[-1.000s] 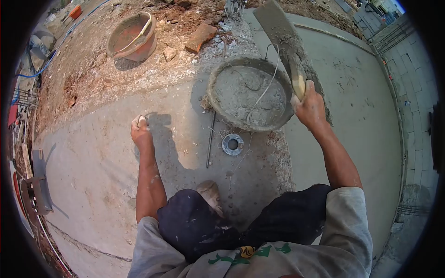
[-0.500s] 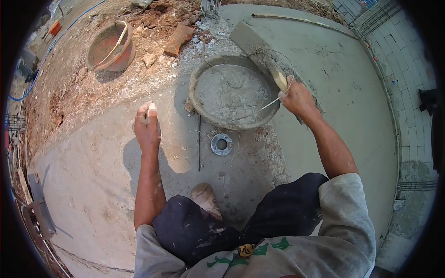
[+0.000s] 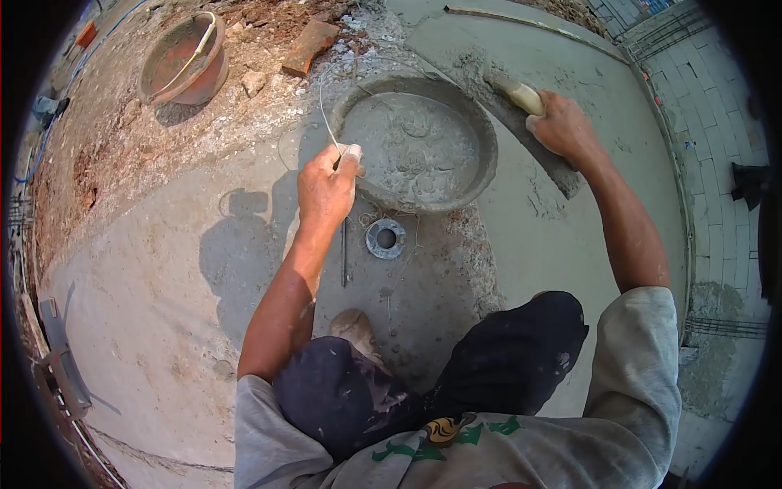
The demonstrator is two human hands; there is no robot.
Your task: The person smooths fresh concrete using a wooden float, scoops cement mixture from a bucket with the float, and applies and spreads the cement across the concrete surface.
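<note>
My left hand [image 3: 327, 186] is closed round the thin wire handle [image 3: 325, 114] at the left rim of a round tub [image 3: 487, 163]. Wet grey mortar [image 3: 411, 147] fills much of the tub. My right hand [image 3: 562, 124] grips the pale handle of a long, mortar-smeared float [image 3: 521, 124]. The float lies slantwise on or just over the smooth grey surface right of the tub; contact is unclear. A ring-shaped grey object [image 3: 385, 239] rests on the ground below the tub, beside a thin rod [image 3: 344, 254].
An orange-brown bucket [image 3: 198, 81] with a pale handle stands at the upper left, near a broken brick [image 3: 310, 47]. A block wall [image 3: 721, 163] runs along the right side. Metal pieces [image 3: 65, 367] lie at the far left. Part of another person [image 3: 49, 107] shows at the left edge.
My left hand has moved right and taken hold of the wire handle, which has swung left from my right hand. The float has moved right, from over the tub's edge to the smooth surface.
</note>
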